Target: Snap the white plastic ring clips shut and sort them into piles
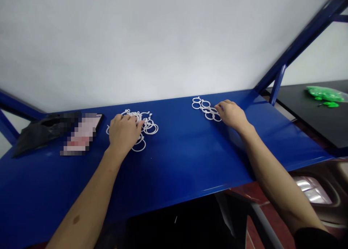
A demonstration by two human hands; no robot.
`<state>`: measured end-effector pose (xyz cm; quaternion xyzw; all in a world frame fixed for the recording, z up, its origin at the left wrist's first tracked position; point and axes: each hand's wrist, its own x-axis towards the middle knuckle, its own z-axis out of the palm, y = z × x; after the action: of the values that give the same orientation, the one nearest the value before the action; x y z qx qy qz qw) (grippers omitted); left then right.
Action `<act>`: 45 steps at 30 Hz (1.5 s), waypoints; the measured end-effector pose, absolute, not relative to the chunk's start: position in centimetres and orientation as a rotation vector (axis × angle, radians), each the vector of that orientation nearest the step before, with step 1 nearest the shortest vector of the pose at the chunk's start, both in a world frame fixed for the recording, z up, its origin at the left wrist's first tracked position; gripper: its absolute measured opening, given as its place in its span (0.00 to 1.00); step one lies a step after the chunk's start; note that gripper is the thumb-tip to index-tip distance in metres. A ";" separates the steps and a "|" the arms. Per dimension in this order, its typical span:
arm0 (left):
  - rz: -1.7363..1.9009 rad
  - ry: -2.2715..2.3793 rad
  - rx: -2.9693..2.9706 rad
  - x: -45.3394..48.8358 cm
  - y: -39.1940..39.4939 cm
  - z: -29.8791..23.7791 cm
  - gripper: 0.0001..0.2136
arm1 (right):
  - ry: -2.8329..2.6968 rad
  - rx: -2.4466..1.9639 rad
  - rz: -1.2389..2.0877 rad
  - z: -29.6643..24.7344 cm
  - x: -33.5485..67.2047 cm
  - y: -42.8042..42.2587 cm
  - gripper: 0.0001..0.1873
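- Head view: left hand (123,130) curled over the ring pile (149,128), grip hidden!
- Right hand (230,113), fingers bent, at the ring cluster (208,108); can't tell if it's pinching.
- Both lie on the blue bench (174,162).

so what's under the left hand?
White rings show beyond the left hand and on both sides of it, on the blue tabletop. Whatever is directly beneath is covered: can't tell how many rings, or whether any are gripped.
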<state>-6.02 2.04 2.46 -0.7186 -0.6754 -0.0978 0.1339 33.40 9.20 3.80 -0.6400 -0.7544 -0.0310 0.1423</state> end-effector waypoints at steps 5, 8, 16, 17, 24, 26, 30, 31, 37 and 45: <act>-0.345 -1.955 -1.961 -5.7 1.8 2.8 0.21 | -2.237 -1.822 -0.005 3.5 33.7 9.3 0.17; -0.369 -1.948 -1.944 -5.6 1.8 3.0 0.21 | -2.284 -1.798 0.010 2.9 33.5 9.5 0.15; -0.487 -1.845 -2.047 -4.6 1.6 3.0 0.17 | -2.217 -1.663 -0.044 2.4 32.6 9.3 0.13; -0.507 -1.833 -2.068 -4.5 1.6 2.9 0.17 | -2.215 -1.642 -0.046 2.5 32.4 9.3 0.13; -0.525 -1.819 -2.110 -3.9 1.5 2.7 0.16 | -2.220 -1.586 -0.056 2.4 31.7 9.2 0.13; -0.528 -1.816 -2.117 -3.9 1.5 2.8 0.16 | -2.211 -1.564 -0.072 2.3 31.5 9.1 0.13; -0.532 -1.825 -2.124 -3.8 1.5 2.8 0.16 | -2.096 -1.563 -0.165 2.9 31.2 8.7 0.14; -0.533 -1.824 -2.129 -3.8 1.5 2.8 0.16 | -2.066 -1.582 -0.189 3.3 31.2 8.5 0.14; -0.536 -1.833 -2.159 -3.5 1.4 2.8 0.16 | -2.136 -1.783 -0.094 5.0 31.3 7.0 0.14; -0.533 -1.835 -2.179 -3.7 1.5 2.5 0.15 | -2.362 -1.912 0.014 4.3 30.6 6.7 0.10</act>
<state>-3.65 1.50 2.49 -0.7463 -0.6284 -0.1827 0.1216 30.61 6.72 4.31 -0.6283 -0.7763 0.0046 0.0511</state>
